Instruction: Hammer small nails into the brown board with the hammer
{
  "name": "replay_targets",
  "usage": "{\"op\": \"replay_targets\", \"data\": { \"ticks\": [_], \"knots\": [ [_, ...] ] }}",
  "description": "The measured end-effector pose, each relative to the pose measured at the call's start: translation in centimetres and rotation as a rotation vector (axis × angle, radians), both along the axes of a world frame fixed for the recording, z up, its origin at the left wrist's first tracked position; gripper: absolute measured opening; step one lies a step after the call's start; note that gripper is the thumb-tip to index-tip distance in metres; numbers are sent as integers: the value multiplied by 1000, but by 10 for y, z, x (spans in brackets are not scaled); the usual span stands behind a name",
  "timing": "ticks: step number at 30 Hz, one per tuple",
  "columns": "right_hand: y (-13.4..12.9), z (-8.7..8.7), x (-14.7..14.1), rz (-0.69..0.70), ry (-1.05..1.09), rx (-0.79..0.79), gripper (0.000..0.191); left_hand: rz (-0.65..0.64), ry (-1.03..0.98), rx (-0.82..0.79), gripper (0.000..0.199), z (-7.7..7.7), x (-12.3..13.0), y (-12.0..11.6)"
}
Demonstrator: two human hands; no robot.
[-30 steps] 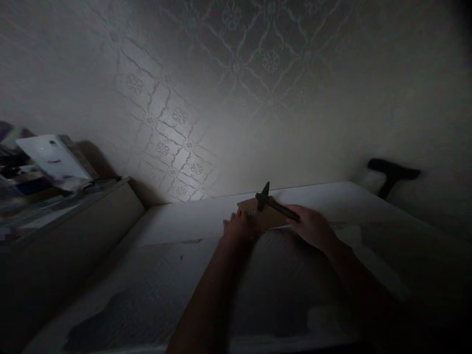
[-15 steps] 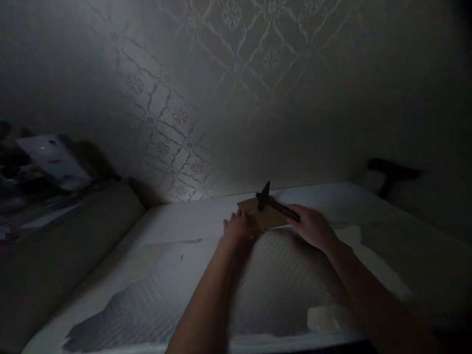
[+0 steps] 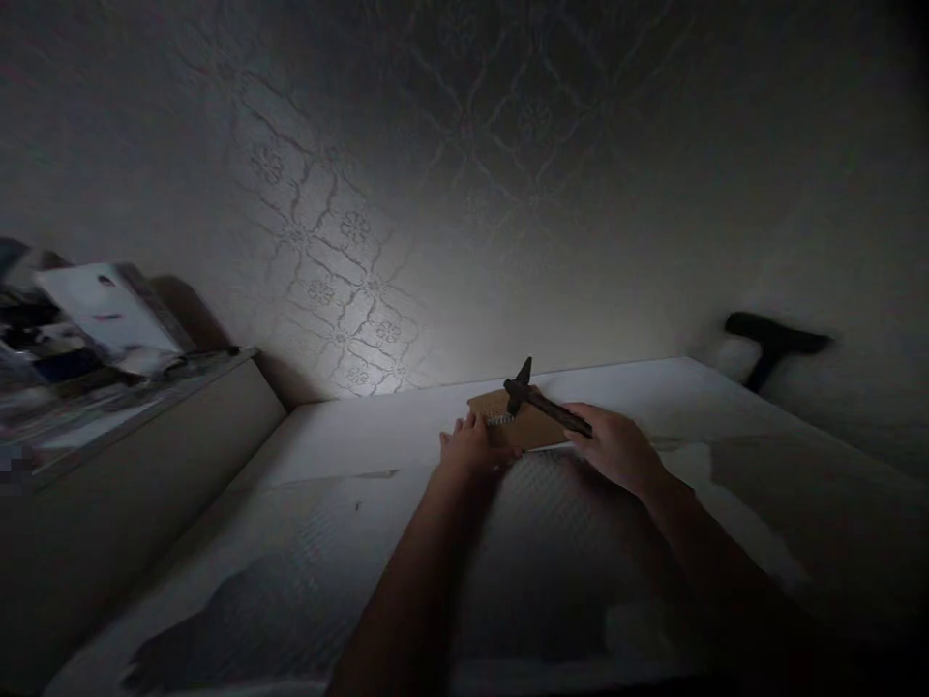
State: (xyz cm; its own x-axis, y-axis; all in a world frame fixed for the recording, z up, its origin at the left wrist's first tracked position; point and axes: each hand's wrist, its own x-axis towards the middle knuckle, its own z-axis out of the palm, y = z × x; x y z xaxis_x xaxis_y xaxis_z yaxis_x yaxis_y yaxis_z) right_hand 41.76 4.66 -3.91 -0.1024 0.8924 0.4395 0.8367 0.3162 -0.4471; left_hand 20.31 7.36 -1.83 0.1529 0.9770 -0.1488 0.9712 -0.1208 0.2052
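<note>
My right hand is closed round the handle of a dark hammer. The hammer's head hangs over a brown piece of cardboard on the white surface. My left hand rests at the cardboard's left side, fingers spread and thumb stretched along the near edge. Close to those fingertips, a short row of small shiny metal pieces lies on the cardboard. They are too small to name, and whether the hammer head touches them I cannot tell.
A patterned wall rises behind the white surface. Nearer me lies a grey textured sheet with ragged edges. On the left ledge stand a white box and clutter. At the right is a dark T-shaped object.
The light has shifted: the wall and left ledge look brighter, the near area darker. Both hands, the hammer and the cardboard stay almost in the same place.
</note>
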Motion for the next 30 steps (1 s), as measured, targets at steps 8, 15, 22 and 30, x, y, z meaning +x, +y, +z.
{"op": "replay_targets", "data": {
  "ticks": [8,15,22,30],
  "knots": [
    [-1,0,0,2,3,14,37,-23,12,13,90,-3,-2,3],
    [-1,1,-1,5,-2,-1,37,-19,19,14,90,-1,-1,1],
    [-2,2,-2,2,5,-20,35,-16,30,17,91,0,-1,0],
    [-1,1,0,-14,3,-6,37,-14,-5,3,94,0,-1,0]
  ]
}}
